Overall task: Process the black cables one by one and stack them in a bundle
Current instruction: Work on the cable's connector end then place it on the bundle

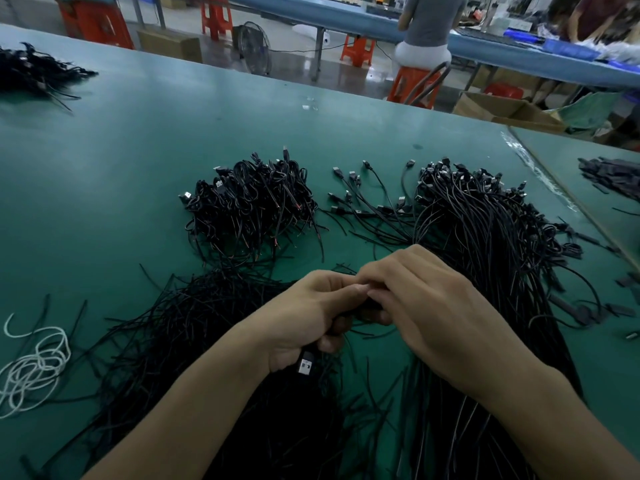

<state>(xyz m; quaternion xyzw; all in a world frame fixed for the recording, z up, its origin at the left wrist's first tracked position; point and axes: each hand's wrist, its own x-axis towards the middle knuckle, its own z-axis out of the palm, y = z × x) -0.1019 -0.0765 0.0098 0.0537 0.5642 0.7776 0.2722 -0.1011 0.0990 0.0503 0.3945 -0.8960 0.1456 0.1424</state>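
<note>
Shows a green worktop (121,150) strewn with black cables, viewed from above. Takes as landmark a heap of coiled cables (249,202) at the middle. Places two bare hands just nearer than that heap, fingertips meeting. Grips one black cable (369,306) in the left hand (304,320), fingers curled round it, its USB plug (305,366) poking out under the palm. Pinches the same cable with the curled fingers of the right hand (426,306). Finds a thick sheaf of long straight cables (485,254) right of the heap, and a few single cables (367,199) between heap and sheaf. Spreads a loose tangle of cable ends (190,323) nearer than the heap, under the left forearm. Sets a white cord (34,368) far to the near-left of the heap.
</note>
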